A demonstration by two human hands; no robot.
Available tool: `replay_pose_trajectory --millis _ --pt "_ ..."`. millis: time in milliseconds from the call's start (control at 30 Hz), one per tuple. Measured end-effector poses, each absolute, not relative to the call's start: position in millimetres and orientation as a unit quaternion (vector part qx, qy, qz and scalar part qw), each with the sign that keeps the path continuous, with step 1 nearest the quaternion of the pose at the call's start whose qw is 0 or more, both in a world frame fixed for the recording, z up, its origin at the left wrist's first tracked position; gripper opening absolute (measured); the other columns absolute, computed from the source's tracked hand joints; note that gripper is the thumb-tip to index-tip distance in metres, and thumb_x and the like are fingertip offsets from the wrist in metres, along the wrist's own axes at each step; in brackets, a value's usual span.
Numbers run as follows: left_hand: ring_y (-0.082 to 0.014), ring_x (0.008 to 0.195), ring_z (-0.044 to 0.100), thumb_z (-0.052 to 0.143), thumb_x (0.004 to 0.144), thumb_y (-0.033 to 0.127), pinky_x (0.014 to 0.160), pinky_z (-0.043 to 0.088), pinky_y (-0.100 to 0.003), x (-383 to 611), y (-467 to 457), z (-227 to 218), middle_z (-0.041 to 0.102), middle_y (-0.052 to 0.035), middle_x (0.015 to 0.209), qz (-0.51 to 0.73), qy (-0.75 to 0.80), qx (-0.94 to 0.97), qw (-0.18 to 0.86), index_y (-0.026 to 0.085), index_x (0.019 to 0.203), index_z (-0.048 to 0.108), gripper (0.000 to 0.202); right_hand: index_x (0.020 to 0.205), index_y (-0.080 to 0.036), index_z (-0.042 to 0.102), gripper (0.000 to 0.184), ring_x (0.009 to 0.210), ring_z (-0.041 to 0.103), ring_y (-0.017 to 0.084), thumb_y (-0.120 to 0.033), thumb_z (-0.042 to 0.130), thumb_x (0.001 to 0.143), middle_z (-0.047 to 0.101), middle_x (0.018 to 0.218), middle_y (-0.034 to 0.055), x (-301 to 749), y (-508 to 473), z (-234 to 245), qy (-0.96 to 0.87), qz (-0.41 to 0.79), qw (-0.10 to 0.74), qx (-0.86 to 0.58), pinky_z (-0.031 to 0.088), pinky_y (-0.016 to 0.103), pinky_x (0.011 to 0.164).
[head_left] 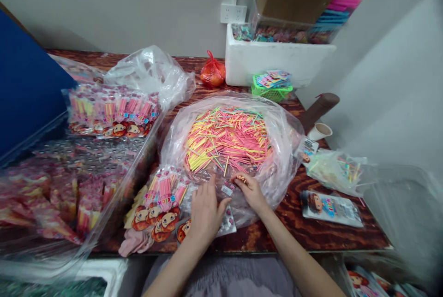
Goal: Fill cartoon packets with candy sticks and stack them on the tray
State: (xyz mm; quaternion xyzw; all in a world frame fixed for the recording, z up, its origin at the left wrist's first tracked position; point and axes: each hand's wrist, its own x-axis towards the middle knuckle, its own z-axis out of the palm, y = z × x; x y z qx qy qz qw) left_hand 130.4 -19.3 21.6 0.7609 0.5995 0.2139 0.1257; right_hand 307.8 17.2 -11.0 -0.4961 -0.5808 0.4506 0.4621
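In front of me a large clear plastic bag (284, 163) lies with its mouth rolled open, full of thin pink, yellow and green sticks (228, 138). My right hand (253, 194) is closed around a small bundle of sticks (241, 179), whose ends show at the fingers. My left hand (206, 207) lies palm down, fingers stretched and thumb apart, on a clear printed pouch (227, 224) at the bag's near edge. Left of it, several filled pouches (164, 204) with a cartoon face overlap on the table.
A clear-lined bin (138, 158) on the left holds many filled pouches. Behind are a red bag (212, 72), a green basket (272, 92) with printed cards and a white foam box (273, 59). At right are a paper cup (320, 131) and a stack of pouches (330, 208).
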Motion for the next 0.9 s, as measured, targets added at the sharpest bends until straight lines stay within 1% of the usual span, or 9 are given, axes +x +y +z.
replay_pose_trajectory --millis 33,100,200,233,300,533,667,800,900 --pt "-0.0302 0.097 0.058 0.062 0.087 0.032 0.083 0.046 -0.044 134.3 -16.2 17.5 0.063 -0.0141 0.106 0.22 0.598 0.76 0.133 0.011 0.133 0.042 0.055 0.086 -0.021 0.066 0.015 0.081 0.062 0.019 -0.03 0.056 0.09 0.067 0.082 0.003 307.8 17.1 -11.1 -0.582 0.449 0.463 -0.495 0.047 0.028 0.075" --pt "-0.0273 0.093 0.059 0.061 0.087 0.024 0.081 0.045 -0.04 137.9 -12.6 9.5 0.064 -0.0116 0.101 0.253 0.588 0.751 0.161 0.013 0.123 0.049 0.04 0.085 -0.02 0.067 0.015 0.08 0.062 0.019 -0.03 0.056 0.09 0.067 0.082 0.0029 307.9 17.0 -11.2 -0.586 0.445 0.463 -0.495 0.046 0.028 0.075" --pt "-0.022 0.082 0.058 0.057 0.089 0.02 0.073 0.044 -0.033 134.4 -12.2 5.2 0.062 -0.0059 0.085 0.321 0.561 0.732 0.216 0.017 0.093 0.057 0.005 0.085 -0.021 0.067 0.015 0.08 0.062 0.019 -0.029 0.056 0.09 0.067 0.082 0.0028 308.0 16.9 -11.1 -0.588 0.438 0.463 -0.499 0.046 0.028 0.075" --pt "-0.0207 0.078 0.057 0.055 0.09 0.02 0.071 0.043 -0.031 132.0 -12.5 6.4 0.061 -0.0043 0.08 0.338 0.551 0.728 0.23 0.018 0.085 0.056 0.005 0.085 -0.021 0.067 0.015 0.08 0.062 0.019 -0.029 0.056 0.09 0.067 0.082 0.0027 308.0 16.9 -10.7 -0.588 0.437 0.462 -0.5 0.046 0.028 0.075" --pt "-0.0187 0.074 0.055 0.052 0.092 0.02 0.068 0.041 -0.029 127.2 -13.0 11.2 0.058 -0.0024 0.075 0.36 0.534 0.724 0.248 0.018 0.077 0.054 0.015 0.086 -0.021 0.067 0.015 0.081 0.062 0.019 -0.029 0.055 0.091 0.067 0.082 0.0026 307.7 17.0 -9.7 -0.588 0.437 0.46 -0.502 0.045 0.028 0.075" --pt "-0.0166 0.077 0.057 0.048 0.095 0.022 0.071 0.041 -0.026 117.0 -11.6 21.3 0.059 -0.0029 0.078 0.386 0.499 0.703 0.328 0.018 0.08 0.061 0.02 0.084 -0.021 0.068 0.015 0.082 0.062 0.019 -0.031 0.058 0.088 0.068 0.082 0.0025 307.7 17.1 -11.4 -0.562 0.456 0.465 -0.509 0.046 0.03 0.077" --pt "-0.0165 0.083 0.059 0.05 0.094 0.023 0.075 0.043 -0.026 110.9 -11.3 23.8 0.061 -0.0036 0.085 0.4 0.489 0.669 0.392 0.018 0.085 0.063 0.017 0.086 -0.021 0.067 0.012 0.078 0.063 0.018 -0.032 0.064 0.085 0.07 0.08 0.0009 306.2 20.4 -5.6 -0.47 0.507 0.52 -0.502 0.047 0.029 0.075" --pt "-0.0162 0.084 0.059 0.054 0.092 0.023 0.076 0.043 -0.025 108.3 -11.1 28.7 0.063 -0.0031 0.085 0.421 0.484 0.639 0.423 0.018 0.084 0.066 0.015 0.088 -0.022 0.066 0.012 0.083 0.066 0.017 -0.033 0.068 0.083 0.072 0.083 0.0005 296.7 33.5 25.9 -0.299 0.612 0.614 -0.399 0.049 0.033 0.085" --pt "-0.0159 0.082 0.059 0.056 0.09 0.024 0.075 0.043 -0.025 109.2 -10.8 31.8 0.063 -0.0025 0.083 0.427 0.475 0.629 0.443 0.018 0.083 0.067 0.015 0.087 -0.023 0.066 0.013 0.092 0.068 0.017 -0.031 0.074 0.079 0.074 0.088 -0.0007 284.3 43.2 53.8 -0.199 0.702 0.617 -0.296 0.048 0.036 0.095"
